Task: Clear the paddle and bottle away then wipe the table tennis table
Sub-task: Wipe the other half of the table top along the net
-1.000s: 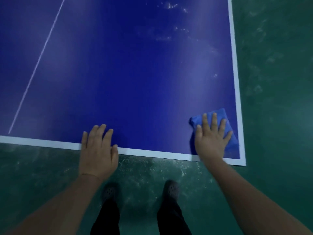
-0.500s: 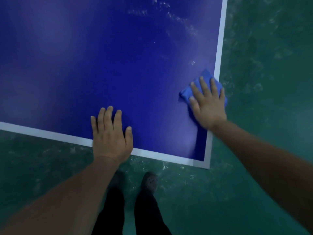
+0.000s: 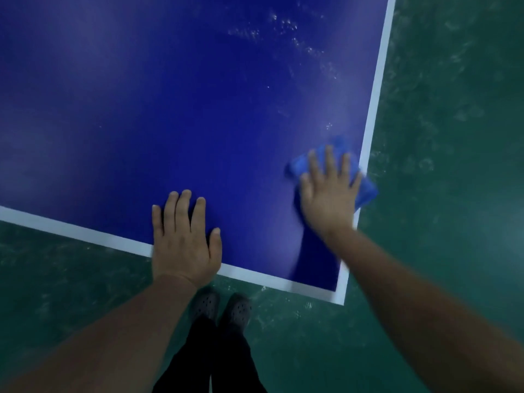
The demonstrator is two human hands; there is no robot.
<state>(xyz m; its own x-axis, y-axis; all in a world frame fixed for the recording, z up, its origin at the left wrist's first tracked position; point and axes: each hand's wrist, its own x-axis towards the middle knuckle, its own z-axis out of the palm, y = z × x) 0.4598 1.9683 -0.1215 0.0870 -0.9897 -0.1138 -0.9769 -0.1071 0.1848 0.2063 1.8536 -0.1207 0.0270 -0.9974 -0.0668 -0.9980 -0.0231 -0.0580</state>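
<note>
Below the head camera, listed by size:

Floor point(image 3: 453, 251): green, scuffed, on two sides of the counter corner.

Counter point(image 3: 170, 109): blue table tennis top with a white border; its near right corner is in view. No paddle or bottle shows on the visible part, so clearing looks done here, though the rest of the top lies out of frame. Pale specks and smears point(image 3: 297, 43) sit further up, near the right border, well apart from the cloth.

Legs and shoes point(image 3: 221, 310): dark trousers, perforated clogs, just beside the near edge.

Left hand point(image 3: 184, 239): flat on the counter across the near white border, fingers straight and slightly spread, holding nothing; judged a brace.

Right hand point(image 3: 330, 191): palm down on the cloth, fingers straight and spread, pressing rather than gripping. It is motion-blurred, so exact finger contact is uncertain.

Cloth point(image 3: 365, 191): folded, blue, under the right hand at the right border, its outer corner overhanging the edge.

Change: a second ago the cloth lay close to the near right corner; half a second ago it was further up the right edge; now it sits between those two spots. Judged reading: back-and-forth wiping strokes along the right border, the corner being covered, the specks further up not yet reached.
</note>
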